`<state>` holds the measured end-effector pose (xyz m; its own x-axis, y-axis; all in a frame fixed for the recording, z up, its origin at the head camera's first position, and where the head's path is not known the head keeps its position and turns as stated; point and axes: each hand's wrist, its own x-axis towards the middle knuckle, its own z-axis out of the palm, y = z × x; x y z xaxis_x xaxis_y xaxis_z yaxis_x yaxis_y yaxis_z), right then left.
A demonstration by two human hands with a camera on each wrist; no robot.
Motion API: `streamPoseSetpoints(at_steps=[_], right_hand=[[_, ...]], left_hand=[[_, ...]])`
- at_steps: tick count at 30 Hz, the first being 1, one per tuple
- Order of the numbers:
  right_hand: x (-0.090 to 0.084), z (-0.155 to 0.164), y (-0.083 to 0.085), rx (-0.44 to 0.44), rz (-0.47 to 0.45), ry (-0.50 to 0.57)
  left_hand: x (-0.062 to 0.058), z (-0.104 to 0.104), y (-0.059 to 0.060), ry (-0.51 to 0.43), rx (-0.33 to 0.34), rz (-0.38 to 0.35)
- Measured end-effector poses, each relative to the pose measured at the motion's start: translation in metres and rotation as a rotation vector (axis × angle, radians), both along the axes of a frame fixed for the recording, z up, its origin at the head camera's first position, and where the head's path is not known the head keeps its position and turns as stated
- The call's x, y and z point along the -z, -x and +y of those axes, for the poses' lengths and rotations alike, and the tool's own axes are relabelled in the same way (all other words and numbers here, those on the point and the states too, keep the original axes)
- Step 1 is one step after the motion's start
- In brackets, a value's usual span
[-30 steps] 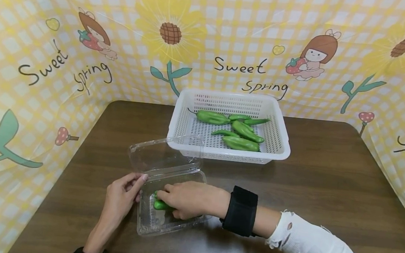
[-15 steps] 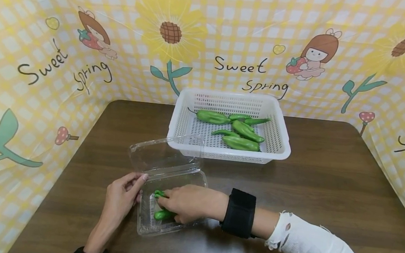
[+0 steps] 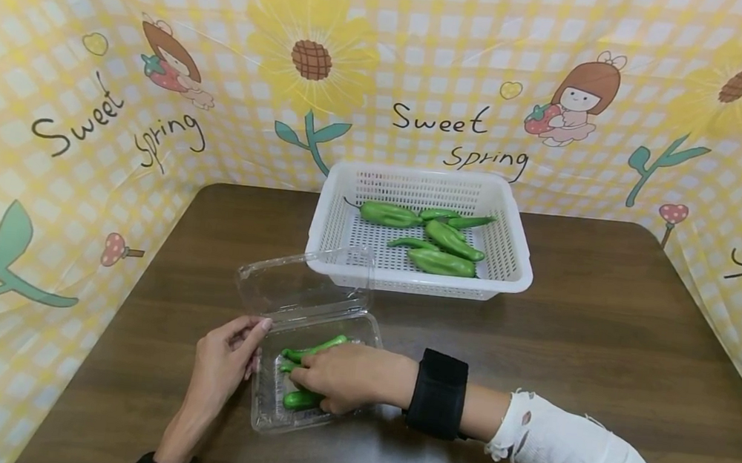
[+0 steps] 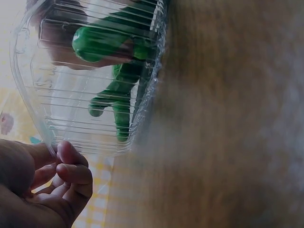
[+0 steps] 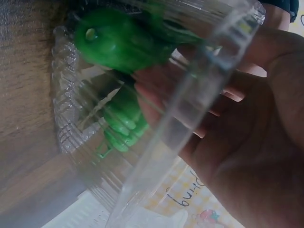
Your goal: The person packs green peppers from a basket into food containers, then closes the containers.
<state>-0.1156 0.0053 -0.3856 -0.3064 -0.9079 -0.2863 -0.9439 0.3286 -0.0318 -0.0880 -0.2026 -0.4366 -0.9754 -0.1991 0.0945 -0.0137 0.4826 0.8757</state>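
Green peppers (image 3: 306, 374) lie inside the open clear plastic clamshell box (image 3: 273, 416), its lid tilted back.

Raised clamshell lid (image 3: 302, 281) behind, basket (image 3: 416, 280) beyond, bare table (image 3: 602, 343) right

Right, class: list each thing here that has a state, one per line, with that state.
clear clamshell box: lid open, peppers inside
white basket: upright, holds green peppers
left hand: pinches the box's edge
right hand: inside the box, on a green pepper
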Motion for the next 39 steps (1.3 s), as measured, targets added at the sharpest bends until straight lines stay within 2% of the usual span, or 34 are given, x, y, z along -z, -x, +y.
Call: streamPoseSetpoints(at_steps=[14,23,31,39], right_hand=[[-0.001,0.002,0.002,-0.007,-0.014,0.031],[-0.001,0.004,0.002,-0.012,-0.016,0.052],[-0.004,0.007,0.003,0.019,-0.063,0.061],[-0.014,0.014,0.007,0.055,-0.088,0.07]], left_hand=[[-0.001,0.002,0.0,0.005,-0.016,-0.019],[-0.001,0.001,0.0,0.004,-0.012,0.0],[-0.002,0.0,-0.002,0.002,0.014,0.009],[-0.001,0.0,0.0,0.006,0.006,0.016]])
